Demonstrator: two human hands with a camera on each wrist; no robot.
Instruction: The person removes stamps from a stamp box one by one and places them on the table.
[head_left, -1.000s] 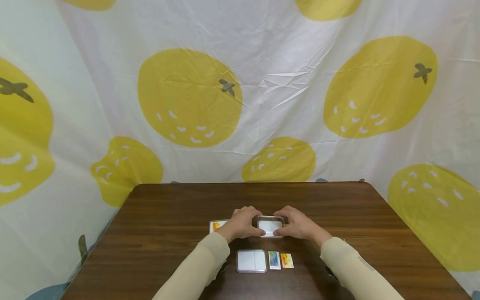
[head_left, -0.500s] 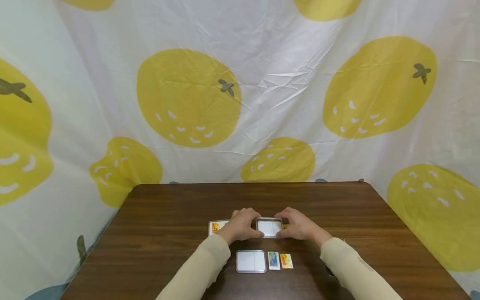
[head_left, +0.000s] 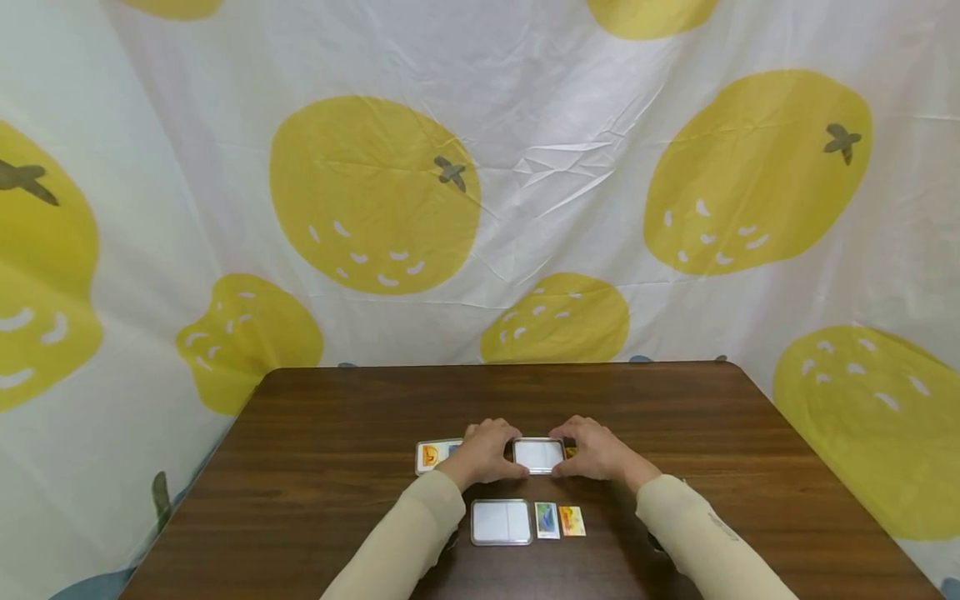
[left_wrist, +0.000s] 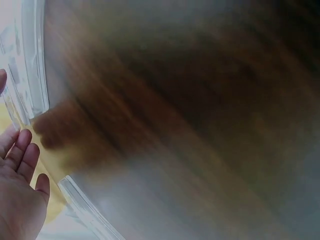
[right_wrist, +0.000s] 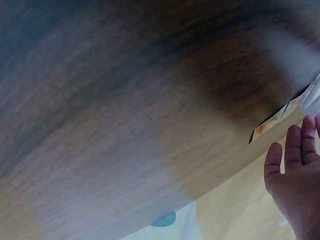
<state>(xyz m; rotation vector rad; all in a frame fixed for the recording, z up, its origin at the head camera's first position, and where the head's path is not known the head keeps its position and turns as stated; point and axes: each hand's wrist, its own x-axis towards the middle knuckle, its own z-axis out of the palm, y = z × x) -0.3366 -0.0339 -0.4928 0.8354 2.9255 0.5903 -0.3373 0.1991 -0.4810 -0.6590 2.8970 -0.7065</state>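
Observation:
A small clear plastic case (head_left: 538, 452) with a white lining lies between both hands at the table's middle. My left hand (head_left: 486, 454) holds its left side, thumb at the near corner and fingers at the far one. On the opposite side my right hand (head_left: 597, 452) grips it the same way. In the left wrist view, clear plastic edges (left_wrist: 34, 60) show close to the left fingers (left_wrist: 22, 147). Small printed paper pieces (right_wrist: 270, 125) lie beyond the right fingers (right_wrist: 294, 142) in the right wrist view; the right hand mostly hides them in the head view.
Nearer the body lies a second clear case (head_left: 501, 523) with a white divided lining. Beside it are a blue-green picture card (head_left: 547, 520) and an orange-yellow one (head_left: 572, 521). Another case (head_left: 431, 456) with an orange picture is partly behind the left hand. A fruit-print cloth (head_left: 555, 208) hangs behind the table.
The held case has come down slightly and now looks flatter. Both thumbs have shifted outward from its near edge to its corners. The other things have stayed put.

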